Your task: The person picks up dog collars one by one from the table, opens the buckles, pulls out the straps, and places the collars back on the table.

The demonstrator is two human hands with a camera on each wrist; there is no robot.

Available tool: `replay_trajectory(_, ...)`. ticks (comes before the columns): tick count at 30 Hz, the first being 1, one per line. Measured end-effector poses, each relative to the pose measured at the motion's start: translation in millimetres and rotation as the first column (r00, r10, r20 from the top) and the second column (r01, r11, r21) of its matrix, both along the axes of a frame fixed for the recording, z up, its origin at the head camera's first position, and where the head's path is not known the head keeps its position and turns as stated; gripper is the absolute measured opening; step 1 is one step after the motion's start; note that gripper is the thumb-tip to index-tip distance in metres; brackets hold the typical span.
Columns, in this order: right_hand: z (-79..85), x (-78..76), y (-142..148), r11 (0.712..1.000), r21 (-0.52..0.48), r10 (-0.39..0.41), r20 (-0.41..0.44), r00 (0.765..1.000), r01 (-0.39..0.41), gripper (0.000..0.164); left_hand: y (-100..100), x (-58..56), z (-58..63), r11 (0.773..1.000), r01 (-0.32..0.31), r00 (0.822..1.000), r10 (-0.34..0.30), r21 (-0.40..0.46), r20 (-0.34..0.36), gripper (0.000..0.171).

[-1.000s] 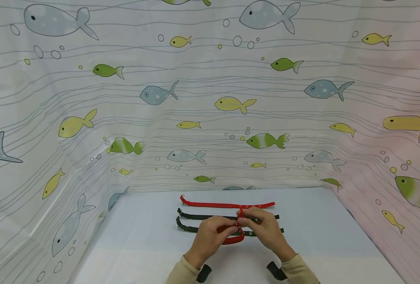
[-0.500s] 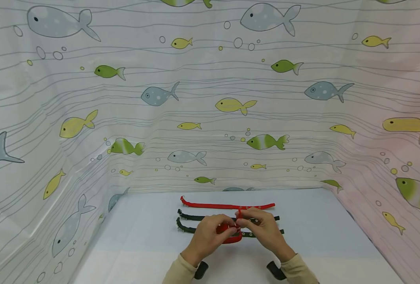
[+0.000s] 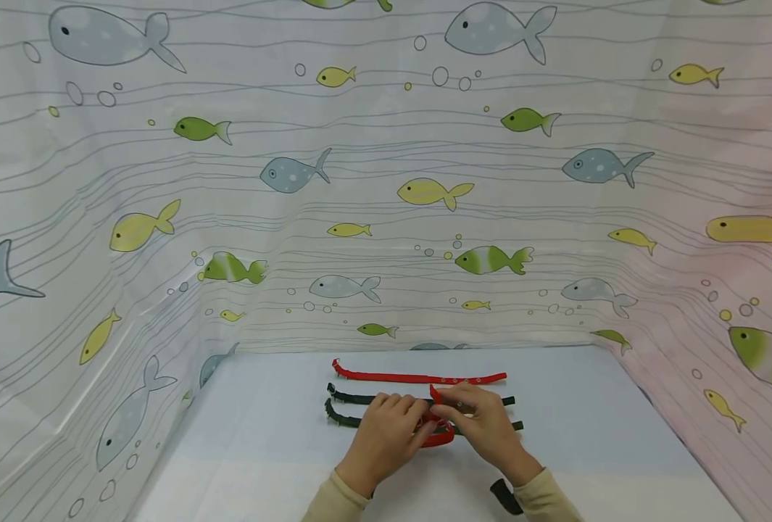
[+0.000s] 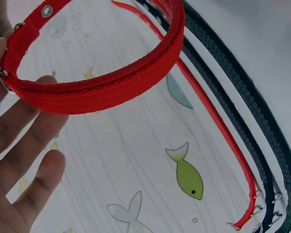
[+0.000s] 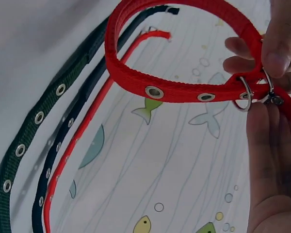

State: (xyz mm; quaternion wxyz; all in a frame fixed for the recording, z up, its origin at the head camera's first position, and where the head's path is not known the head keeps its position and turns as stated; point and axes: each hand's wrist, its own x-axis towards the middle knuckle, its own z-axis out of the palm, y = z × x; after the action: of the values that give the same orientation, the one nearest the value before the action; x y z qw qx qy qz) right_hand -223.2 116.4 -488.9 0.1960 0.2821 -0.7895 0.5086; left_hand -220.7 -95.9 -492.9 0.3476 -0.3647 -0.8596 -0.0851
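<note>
A red collar (image 5: 184, 92) with metal-ringed holes is bent into a loop between my two hands, above the table. My left hand (image 3: 386, 438) pinches it near the buckle (image 4: 0, 73), its other fingers spread in the left wrist view. From the other side, my right hand (image 3: 486, 428) pinches the strap, and the red strap tip points up beside its fingers in the head view. The right wrist view shows the strap running through the buckle's metal (image 5: 245, 94), with fingertips right at it.
Behind the hands, another red collar (image 3: 392, 377), a dark navy collar (image 3: 356, 398) and a dark green collar (image 5: 39, 116) lie side by side, partly covered by the hands. A black curved object (image 3: 506, 497) is near my right wrist. Fish-patterned sheeting surrounds the white table (image 3: 242, 478).
My left hand has shifted slightly right, its fingers now further over the buckle area. The red strap tip leans more to the left. My left arm now mostly hides the black object beside it.
</note>
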Motion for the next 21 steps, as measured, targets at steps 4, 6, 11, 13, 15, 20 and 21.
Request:
replay_trajectory(4,1.6,-1.0,0.1,0.999,0.024,-0.047,-0.025,0.999,0.047,0.028,3.3,0.4,-1.0,1.000,-0.020,1.000,0.020,-0.024,-0.010,0.025)
replay_trajectory(6,2.2,-1.0,0.0,0.998,0.023,-0.062,-0.010,0.998,0.063,0.027,5.5,0.6,-1.8,0.999,-0.026,1.000,0.026,-0.034,-0.016,0.027)
replay_trajectory(11,2.4,-0.3,-1.6,0.997,0.020,-0.069,0.033,0.997,0.069,0.027,10.7,2.9,-4.3,0.998,-0.015,1.000,0.015,-0.055,-0.003,0.028)
replay_trajectory(13,2.4,0.2,-2.5,0.997,0.038,-0.062,0.026,0.998,0.061,0.027,12.0,3.6,-6.1,0.998,0.001,1.000,-0.001,-0.061,0.006,0.028)
replay_trajectory(15,2.3,0.5,-3.4,0.996,0.069,-0.055,0.003,0.998,0.054,0.027,12.8,3.5,-8.0,0.998,0.020,1.000,-0.020,-0.065,0.012,0.027)
replay_trajectory(20,2.4,1.3,-5.8,0.991,0.129,-0.040,-0.046,0.998,0.046,0.027,12.9,1.1,-13.6,0.996,0.085,0.996,-0.084,-0.037,0.030,0.025)
replay_trajectory(21,2.3,1.5,-6.2,0.990,0.136,-0.039,-0.047,0.998,0.046,0.027,12.9,0.9,-14.7,0.994,0.103,0.994,-0.102,-0.022,0.041,0.025)
